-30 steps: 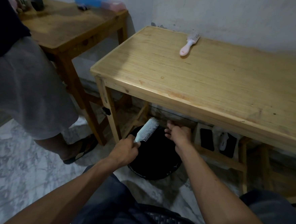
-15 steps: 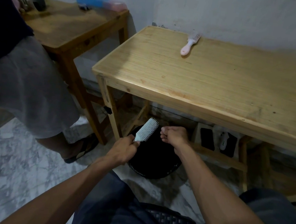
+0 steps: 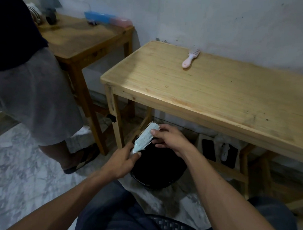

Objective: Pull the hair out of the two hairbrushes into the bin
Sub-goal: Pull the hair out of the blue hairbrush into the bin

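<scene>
My left hand (image 3: pixel 119 163) grips the handle of a pale blue hairbrush (image 3: pixel 145 137), held tilted above a black bin (image 3: pixel 158 176) on the floor under the table's front edge. My right hand (image 3: pixel 170 140) rests its fingertips on the brush's bristles near the far end; whether hair is pinched there I cannot tell. A pink cleaning rake with metal prongs (image 3: pixel 189 59) lies on the light wooden table (image 3: pixel 220 94), far from both hands. A second hairbrush is not in view.
A person in grey shorts and a sandal (image 3: pixel 32 92) stands close on the left. A darker wooden table (image 3: pixel 84 40) with blue and pink boxes stands behind them. Dark objects (image 3: pixel 216 150) sit on the shelf under the light table. Marble floor lies to the left.
My right hand has moved left from above the bin onto the brush's bristles. The view has shifted, so the table sits further right. The left hand keeps hold of the brush.
</scene>
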A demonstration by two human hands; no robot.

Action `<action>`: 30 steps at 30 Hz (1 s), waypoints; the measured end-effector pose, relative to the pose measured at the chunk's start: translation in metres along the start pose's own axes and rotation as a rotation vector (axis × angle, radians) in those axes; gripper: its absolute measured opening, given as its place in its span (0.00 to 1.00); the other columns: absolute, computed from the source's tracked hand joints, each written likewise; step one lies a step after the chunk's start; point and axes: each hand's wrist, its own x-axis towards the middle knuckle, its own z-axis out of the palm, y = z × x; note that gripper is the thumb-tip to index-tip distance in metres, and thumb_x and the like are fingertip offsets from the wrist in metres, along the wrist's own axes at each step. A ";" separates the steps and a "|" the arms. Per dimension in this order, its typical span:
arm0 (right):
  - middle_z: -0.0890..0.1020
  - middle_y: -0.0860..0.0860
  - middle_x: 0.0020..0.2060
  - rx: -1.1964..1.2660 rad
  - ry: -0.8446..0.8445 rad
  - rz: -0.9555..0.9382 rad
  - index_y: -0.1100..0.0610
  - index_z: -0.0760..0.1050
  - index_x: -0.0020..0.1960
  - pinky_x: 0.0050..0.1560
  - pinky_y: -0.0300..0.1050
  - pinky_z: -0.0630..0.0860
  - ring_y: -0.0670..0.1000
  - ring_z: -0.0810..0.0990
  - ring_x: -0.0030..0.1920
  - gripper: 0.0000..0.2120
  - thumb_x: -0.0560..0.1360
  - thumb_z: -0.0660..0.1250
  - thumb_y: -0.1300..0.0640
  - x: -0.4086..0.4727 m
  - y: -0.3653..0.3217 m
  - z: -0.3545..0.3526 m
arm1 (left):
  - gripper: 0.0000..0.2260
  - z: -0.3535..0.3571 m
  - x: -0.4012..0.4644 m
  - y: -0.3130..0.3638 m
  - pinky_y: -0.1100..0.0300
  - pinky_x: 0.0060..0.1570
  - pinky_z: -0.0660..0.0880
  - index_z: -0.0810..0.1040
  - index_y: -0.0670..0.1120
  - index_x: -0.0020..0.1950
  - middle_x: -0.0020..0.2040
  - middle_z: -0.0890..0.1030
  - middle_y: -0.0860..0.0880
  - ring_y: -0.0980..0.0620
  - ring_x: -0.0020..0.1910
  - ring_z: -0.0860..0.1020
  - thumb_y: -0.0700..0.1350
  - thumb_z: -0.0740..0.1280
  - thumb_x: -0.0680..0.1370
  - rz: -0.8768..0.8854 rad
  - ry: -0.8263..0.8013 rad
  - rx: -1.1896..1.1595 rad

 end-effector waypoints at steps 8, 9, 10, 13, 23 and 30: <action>0.85 0.58 0.46 -0.062 -0.141 -0.220 0.61 0.77 0.59 0.39 0.44 0.81 0.54 0.82 0.42 0.15 0.75 0.74 0.57 -0.032 -0.073 0.037 | 0.05 -0.031 -0.041 0.007 0.58 0.28 0.74 0.73 0.52 0.55 0.36 0.79 0.54 0.57 0.32 0.78 0.52 0.63 0.83 0.217 0.308 -0.073; 0.84 0.59 0.46 -0.041 -0.132 -0.245 0.62 0.77 0.59 0.38 0.44 0.80 0.54 0.81 0.41 0.16 0.75 0.73 0.57 -0.037 -0.085 0.038 | 0.07 -0.037 -0.042 0.013 0.59 0.28 0.74 0.73 0.52 0.58 0.37 0.79 0.54 0.56 0.33 0.79 0.51 0.64 0.82 0.246 0.346 -0.074; 0.84 0.58 0.45 -0.026 -0.113 -0.272 0.63 0.77 0.60 0.38 0.44 0.80 0.54 0.81 0.40 0.16 0.75 0.73 0.57 -0.040 -0.098 0.039 | 0.08 -0.043 -0.043 0.020 0.58 0.29 0.76 0.73 0.51 0.60 0.39 0.80 0.54 0.55 0.34 0.79 0.51 0.64 0.82 0.277 0.380 -0.081; 0.85 0.55 0.43 -0.024 -0.005 -0.362 0.60 0.78 0.59 0.36 0.45 0.81 0.50 0.82 0.36 0.17 0.75 0.74 0.52 -0.047 -0.140 0.029 | 0.12 -0.060 -0.039 0.043 0.52 0.33 0.79 0.73 0.50 0.64 0.45 0.81 0.53 0.53 0.38 0.81 0.51 0.65 0.82 0.351 0.472 -0.109; 0.86 0.56 0.48 0.101 0.145 -0.344 0.59 0.76 0.62 0.36 0.43 0.82 0.51 0.84 0.35 0.17 0.75 0.73 0.59 -0.054 -0.201 -0.034 | 0.13 -0.062 0.026 0.157 0.54 0.42 0.73 0.76 0.45 0.63 0.47 0.84 0.47 0.45 0.44 0.82 0.50 0.65 0.81 0.435 0.635 -0.087; 0.86 0.56 0.47 0.162 0.358 -0.313 0.65 0.79 0.59 0.39 0.42 0.81 0.52 0.85 0.41 0.12 0.78 0.69 0.61 -0.027 -0.202 -0.113 | 0.19 -0.036 0.073 0.209 0.56 0.52 0.73 0.73 0.44 0.69 0.58 0.78 0.47 0.47 0.53 0.78 0.49 0.66 0.80 0.474 0.453 0.013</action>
